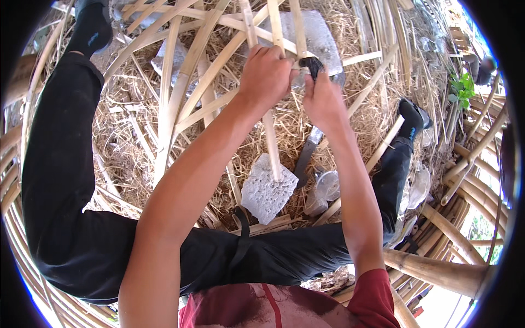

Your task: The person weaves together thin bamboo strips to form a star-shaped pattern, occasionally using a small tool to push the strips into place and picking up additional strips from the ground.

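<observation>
My left hand (266, 76) is closed around a pale split bamboo strip (271, 145). The strip's lower end rests on a pitted grey block (265, 191), and its upper part runs away past my fingers among other strips. Close beside it, my right hand (325, 104) pinches a small black piece (313, 65) at the end of another bamboo strip (298, 30). Whether that piece is a band or a tool's grip, I cannot tell. A dark-bladed knife (308, 156) lies below my right hand, partly hidden by my wrist.
Several bamboo strips (175, 82) cross on the straw-covered ground (131, 147) at the left. A larger grey slab (320, 33) lies beyond my hands. My legs spread to both sides. A clear plastic cup (328, 186) sits near the knife; bamboo poles (437, 270) stand at the right.
</observation>
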Available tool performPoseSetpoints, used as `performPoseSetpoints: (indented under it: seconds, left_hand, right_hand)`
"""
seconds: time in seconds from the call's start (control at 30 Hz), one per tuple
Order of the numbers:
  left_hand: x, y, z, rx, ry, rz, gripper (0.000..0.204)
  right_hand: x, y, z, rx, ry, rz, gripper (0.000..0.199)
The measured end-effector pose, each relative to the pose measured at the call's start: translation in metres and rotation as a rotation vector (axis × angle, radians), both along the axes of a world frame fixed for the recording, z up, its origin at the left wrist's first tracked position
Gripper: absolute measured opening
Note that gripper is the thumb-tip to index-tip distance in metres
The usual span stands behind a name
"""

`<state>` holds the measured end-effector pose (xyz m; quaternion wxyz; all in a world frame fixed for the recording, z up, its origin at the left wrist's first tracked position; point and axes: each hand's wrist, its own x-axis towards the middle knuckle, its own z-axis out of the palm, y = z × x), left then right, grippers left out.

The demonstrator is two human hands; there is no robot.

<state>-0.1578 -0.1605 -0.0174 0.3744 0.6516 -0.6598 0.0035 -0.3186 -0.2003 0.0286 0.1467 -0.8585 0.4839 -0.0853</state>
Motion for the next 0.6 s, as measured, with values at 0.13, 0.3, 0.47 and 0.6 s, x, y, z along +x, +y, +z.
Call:
performPoseSetpoints:
  seconds: [0.13, 0.3, 0.47, 0.6]
  left_hand:
    - [0.005, 0.002, -0.001, 0.014, 0.002, 0.015, 0.02]
    - [0.006, 0.0, 0.005, 0.031, -0.013, 0.003, 0.021]
    - [0.008, 0.003, 0.007, 0.07, -0.015, 0.028, 0.021]
    - [0.004, 0.006, 0.002, 0.027, -0.006, 0.015, 0.022]
  right_hand:
    - [0.023, 0.002, 0.061, 0.106, -0.326, -0.171, 0.027]
    - [0.01, -0.011, 0.031, 0.083, 0.02, -0.032, 0.03]
    - [0.018, -0.004, 0.022, 0.088, 0.027, -0.014, 0.028]
    - [0.014, 0.005, 0.023, 0.124, -0.291, -0.175, 0.033]
